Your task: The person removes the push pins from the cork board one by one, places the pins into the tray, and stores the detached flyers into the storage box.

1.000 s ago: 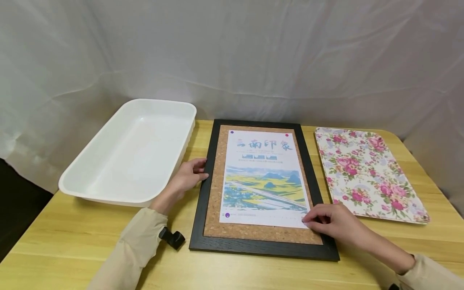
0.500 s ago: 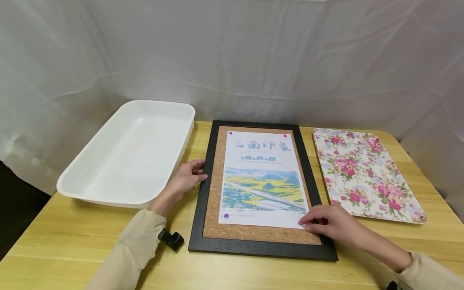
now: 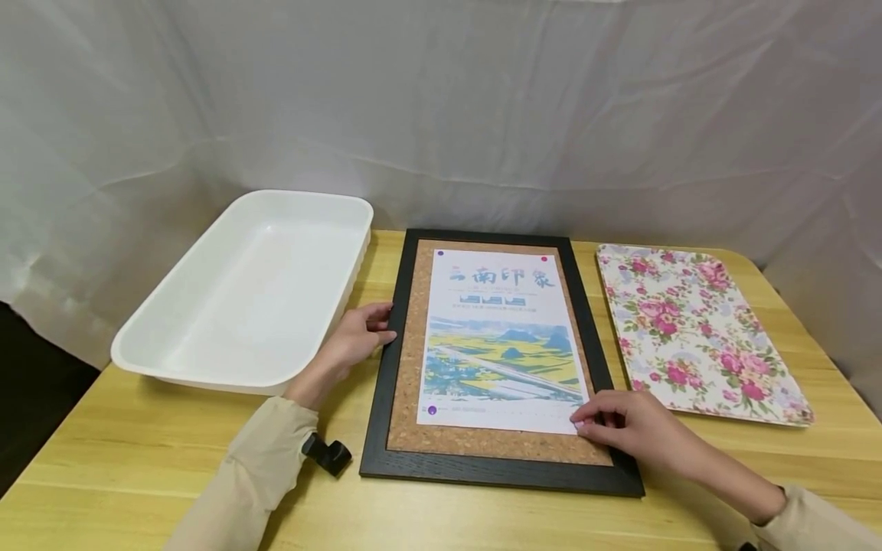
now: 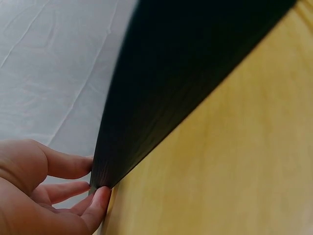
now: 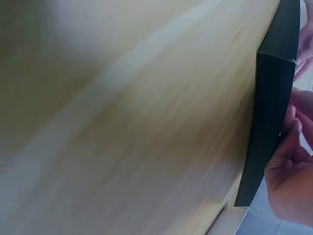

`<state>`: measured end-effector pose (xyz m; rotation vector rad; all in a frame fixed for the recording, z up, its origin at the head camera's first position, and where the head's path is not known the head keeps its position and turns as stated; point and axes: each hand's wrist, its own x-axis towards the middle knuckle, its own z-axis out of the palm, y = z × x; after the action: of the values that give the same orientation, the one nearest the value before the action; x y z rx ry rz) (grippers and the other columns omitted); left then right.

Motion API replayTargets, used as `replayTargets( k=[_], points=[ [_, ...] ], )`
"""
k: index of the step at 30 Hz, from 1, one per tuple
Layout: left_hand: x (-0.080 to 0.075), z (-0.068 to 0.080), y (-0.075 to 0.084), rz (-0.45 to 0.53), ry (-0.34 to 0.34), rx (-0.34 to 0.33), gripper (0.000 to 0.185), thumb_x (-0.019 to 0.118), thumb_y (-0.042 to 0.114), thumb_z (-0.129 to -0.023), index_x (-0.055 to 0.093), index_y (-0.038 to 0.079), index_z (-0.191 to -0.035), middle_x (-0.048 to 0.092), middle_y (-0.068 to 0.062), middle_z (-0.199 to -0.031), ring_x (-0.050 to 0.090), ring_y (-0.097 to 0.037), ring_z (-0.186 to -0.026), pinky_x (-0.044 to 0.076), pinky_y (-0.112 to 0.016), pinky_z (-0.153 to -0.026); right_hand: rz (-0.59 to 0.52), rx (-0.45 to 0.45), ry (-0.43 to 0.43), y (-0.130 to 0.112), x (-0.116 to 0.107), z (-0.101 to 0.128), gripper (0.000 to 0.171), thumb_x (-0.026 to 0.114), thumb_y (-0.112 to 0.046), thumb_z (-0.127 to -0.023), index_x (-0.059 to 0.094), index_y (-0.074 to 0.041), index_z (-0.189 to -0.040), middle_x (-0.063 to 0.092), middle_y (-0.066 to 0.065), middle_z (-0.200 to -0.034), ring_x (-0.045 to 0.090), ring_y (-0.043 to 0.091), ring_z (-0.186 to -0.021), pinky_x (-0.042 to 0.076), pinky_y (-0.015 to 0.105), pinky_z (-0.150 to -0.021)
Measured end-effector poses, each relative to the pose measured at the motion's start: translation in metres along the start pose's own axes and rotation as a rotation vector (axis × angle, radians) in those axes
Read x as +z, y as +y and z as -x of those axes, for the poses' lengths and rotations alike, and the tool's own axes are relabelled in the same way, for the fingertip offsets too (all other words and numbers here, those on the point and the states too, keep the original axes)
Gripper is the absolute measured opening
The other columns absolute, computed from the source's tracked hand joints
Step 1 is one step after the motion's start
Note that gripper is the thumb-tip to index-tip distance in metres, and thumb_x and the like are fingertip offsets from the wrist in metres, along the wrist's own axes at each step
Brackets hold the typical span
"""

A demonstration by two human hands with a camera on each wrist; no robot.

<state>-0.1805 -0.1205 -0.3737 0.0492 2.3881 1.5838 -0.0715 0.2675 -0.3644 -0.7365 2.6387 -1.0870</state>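
Observation:
A printed poster (image 3: 506, 337) lies on a corkboard (image 3: 482, 441) with a black frame (image 3: 496, 468). Round pushpins show at three of its corners: a purple pin (image 3: 440, 253) at top left, a pinkish-red pin (image 3: 543, 259) at top right, and a larger purple pin (image 3: 432, 410) at bottom left. Over the bottom right corner, my right hand (image 3: 637, 428) pinches a small pushpin against the paper, mostly hidden by the fingertips. My left hand (image 3: 354, 334) rests its thumb and fingertips against the frame's left edge, also visible in the left wrist view.
A deep white plastic tray (image 3: 313, 381) stands left of the corkboard. To the right lies a floral tray (image 3: 696, 329). All rest on a wooden table (image 3: 172, 459), with a grey curtain (image 3: 448, 115) hanging behind and at the sides.
The right fingertips have shifted very slightly at the poster's bottom right corner. The left hand, frame and trays keep their places.

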Motion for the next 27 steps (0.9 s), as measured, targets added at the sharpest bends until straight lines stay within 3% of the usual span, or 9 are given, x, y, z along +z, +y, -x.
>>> replayTargets(
  k=[11,27],
  points=[
    [0.000,0.001,-0.001,0.001,0.003,-0.006,0.055,0.057,-0.004,-0.094,0.038,-0.004,-0.146,0.048,-0.022,-0.138,0.048,-0.033,-0.117,0.045,-0.035,-0.085,-0.081,0.089,-0.039,0.001,-0.007,-0.004,0.012,0.065,-0.014,-0.093,0.072,-0.008,-0.101,0.062,-0.008,-0.076,0.048,0.008,-0.060,0.041,0.026,-0.052],
    [0.001,0.000,-0.001,0.006,0.006,0.017,0.055,0.057,-0.005,-0.094,0.039,-0.004,-0.145,0.049,-0.022,-0.137,0.049,-0.032,-0.116,0.045,-0.034,-0.084,-0.054,0.138,-0.009,-0.004,-0.011,-0.010,0.009,0.069,-0.017,-0.090,0.072,-0.010,-0.095,0.062,-0.007,-0.076,0.053,0.009,-0.066,0.043,0.025,-0.057]
  ],
)
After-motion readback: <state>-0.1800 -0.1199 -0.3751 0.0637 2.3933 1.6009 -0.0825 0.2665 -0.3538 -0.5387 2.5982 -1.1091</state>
